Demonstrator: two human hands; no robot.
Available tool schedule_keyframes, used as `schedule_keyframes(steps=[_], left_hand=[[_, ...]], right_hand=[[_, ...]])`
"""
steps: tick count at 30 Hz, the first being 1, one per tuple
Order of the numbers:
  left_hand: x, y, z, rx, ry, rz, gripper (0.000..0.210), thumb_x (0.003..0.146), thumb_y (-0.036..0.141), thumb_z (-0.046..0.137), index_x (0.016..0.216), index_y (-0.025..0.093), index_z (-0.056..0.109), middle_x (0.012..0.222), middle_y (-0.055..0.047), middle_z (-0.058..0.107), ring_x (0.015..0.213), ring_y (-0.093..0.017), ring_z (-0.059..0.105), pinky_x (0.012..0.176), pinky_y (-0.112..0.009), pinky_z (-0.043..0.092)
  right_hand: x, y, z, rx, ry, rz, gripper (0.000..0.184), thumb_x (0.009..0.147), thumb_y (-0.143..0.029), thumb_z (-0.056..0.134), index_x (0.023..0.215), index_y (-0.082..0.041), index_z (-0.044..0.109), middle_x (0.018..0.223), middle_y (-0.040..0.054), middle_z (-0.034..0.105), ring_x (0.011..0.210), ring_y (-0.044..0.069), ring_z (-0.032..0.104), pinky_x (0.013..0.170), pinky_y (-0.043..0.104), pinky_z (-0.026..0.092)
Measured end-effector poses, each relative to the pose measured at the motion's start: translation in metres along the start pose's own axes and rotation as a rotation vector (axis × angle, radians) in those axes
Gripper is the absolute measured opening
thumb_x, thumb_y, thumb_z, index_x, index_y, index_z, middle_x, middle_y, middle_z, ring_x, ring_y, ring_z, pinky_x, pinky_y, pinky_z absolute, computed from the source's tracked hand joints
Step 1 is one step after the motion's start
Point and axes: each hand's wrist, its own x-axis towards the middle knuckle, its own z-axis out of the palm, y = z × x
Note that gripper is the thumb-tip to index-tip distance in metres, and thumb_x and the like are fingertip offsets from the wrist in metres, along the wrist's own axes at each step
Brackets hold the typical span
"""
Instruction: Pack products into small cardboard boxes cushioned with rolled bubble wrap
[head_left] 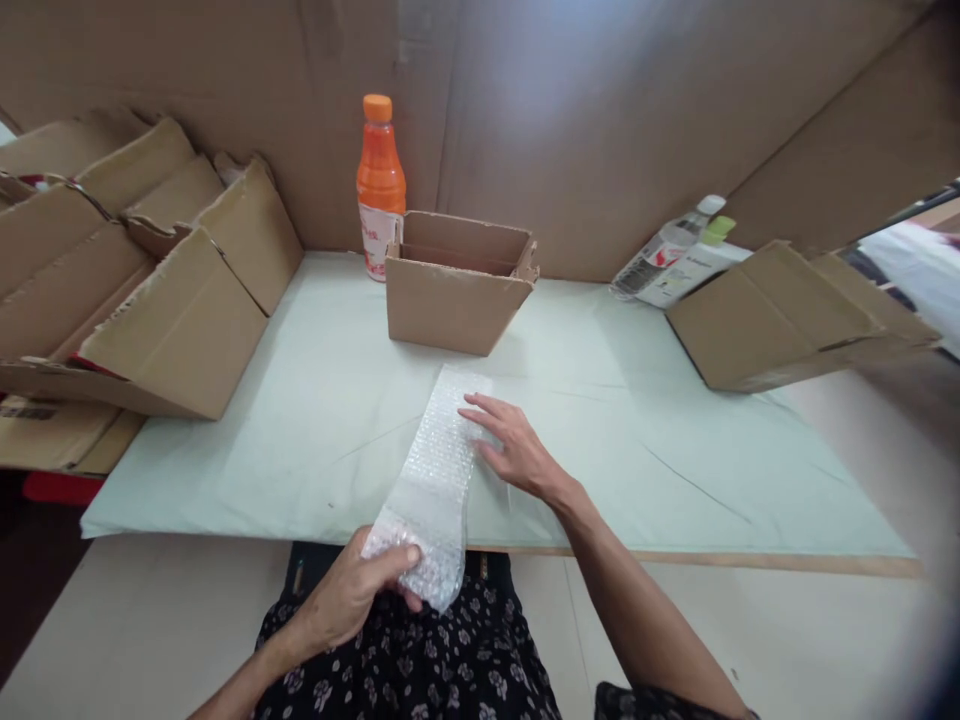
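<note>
A long strip of bubble wrap (439,450) runs from the middle of the table down over its front edge. My left hand (367,590) grips the near end, thumb on top, just off the table edge. The wrap looks bunched or folded there, and whether anything lies inside it I cannot tell. My right hand (514,445) rests along the strip's right side towards its far end, fingers apart, fingertips on or just over the wrap. Beyond the strip's far end stands an open cardboard box (450,310).
An orange-capped bottle (381,190) stands behind the middle box. Large cardboard bins (202,310) fill the left side. At the right, a clear bottle (667,250) and a white pouch (694,270) lean near another cardboard box (772,320). Pale cloth (277,470) covers the table.
</note>
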Motion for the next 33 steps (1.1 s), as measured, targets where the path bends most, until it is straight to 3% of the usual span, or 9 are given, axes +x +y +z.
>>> schedule_keyframes(steps=[4,5,9,13,17,19,24,29,33], left_hand=[[0.021,0.018,0.014,-0.112,0.087,-0.054,0.037,0.074,0.044,0.079,0.092,0.012,0.073,0.082,-0.009,0.071,0.071,-0.019,0.065,0.055,-0.028,0.055],[0.026,0.022,0.015,-0.116,0.087,-0.038,0.037,0.074,0.043,0.079,0.092,0.012,0.073,0.082,-0.009,0.071,0.071,-0.019,0.065,0.055,-0.027,0.054],[0.031,0.037,0.01,-0.046,0.091,0.167,0.035,0.083,0.048,0.069,0.092,0.014,0.073,0.091,-0.009,0.073,0.083,-0.02,0.067,0.065,-0.029,0.056],[0.026,0.039,-0.006,0.491,0.208,0.401,0.022,0.09,0.036,0.061,0.099,0.018,0.071,0.094,-0.007,0.074,0.087,-0.02,0.067,0.081,-0.035,0.055],[0.037,0.027,-0.014,1.157,0.201,0.792,0.025,0.087,0.012,0.058,0.109,0.019,0.068,0.117,-0.01,0.069,0.113,-0.026,0.06,0.098,-0.044,0.051],[0.046,0.019,-0.016,1.366,0.152,0.891,0.035,0.085,0.005,0.055,0.116,0.018,0.065,0.128,-0.012,0.065,0.124,-0.029,0.054,0.103,-0.048,0.049],[0.062,0.011,-0.025,1.6,0.12,0.918,0.046,0.081,-0.001,0.053,0.123,0.014,0.061,0.132,-0.015,0.063,0.127,-0.031,0.051,0.103,-0.049,0.05],[0.075,0.01,-0.034,1.637,0.085,0.933,0.043,0.08,-0.003,0.052,0.118,0.012,0.064,0.126,-0.015,0.066,0.119,-0.03,0.056,0.098,-0.046,0.053],[0.082,0.013,-0.035,1.559,0.063,0.979,0.037,0.084,0.0,0.049,0.113,0.015,0.068,0.121,-0.014,0.069,0.118,-0.029,0.058,0.097,-0.047,0.053]], right_hand=[[-0.042,-0.037,-0.012,0.218,-0.144,-0.082,0.078,0.084,-0.04,0.073,0.153,-0.028,0.039,0.147,0.0096,0.056,0.132,0.026,0.054,0.107,0.044,0.046],[-0.047,-0.048,-0.005,0.261,-0.121,-0.071,0.076,0.084,-0.039,0.074,0.151,-0.027,0.042,0.142,0.0095,0.06,0.127,0.025,0.058,0.105,0.043,0.048],[-0.042,-0.071,0.038,0.34,0.151,0.119,0.034,0.093,-0.026,0.06,0.126,-0.024,0.064,0.114,0.0063,0.075,0.101,0.022,0.068,0.092,0.039,0.051],[-0.03,-0.06,0.061,0.228,0.266,0.444,0.021,0.092,-0.031,0.058,0.106,-0.02,0.069,0.094,0.007,0.074,0.086,0.022,0.067,0.078,0.034,0.051],[-0.025,-0.049,0.063,0.022,0.202,0.537,0.023,0.089,-0.035,0.059,0.102,-0.018,0.067,0.076,0.0048,0.067,0.073,0.022,0.059,0.07,0.033,0.046],[-0.023,-0.047,0.064,0.018,0.201,0.514,0.027,0.09,-0.036,0.058,0.108,-0.017,0.066,0.078,0.0045,0.066,0.073,0.021,0.058,0.07,0.032,0.046],[-0.019,-0.043,0.07,0.027,0.277,0.52,0.037,0.093,-0.037,0.055,0.122,-0.016,0.062,0.082,0.005,0.068,0.073,0.021,0.06,0.073,0.034,0.048],[-0.033,-0.045,0.059,-0.067,0.388,0.52,0.057,0.092,-0.041,0.058,0.139,-0.012,0.049,0.092,0.0078,0.067,0.08,0.024,0.062,0.076,0.04,0.048],[-0.044,-0.064,0.043,-0.027,0.289,0.304,0.06,0.088,-0.04,0.066,0.141,-0.017,0.049,0.121,0.0154,0.064,0.107,0.03,0.061,0.088,0.045,0.048]])
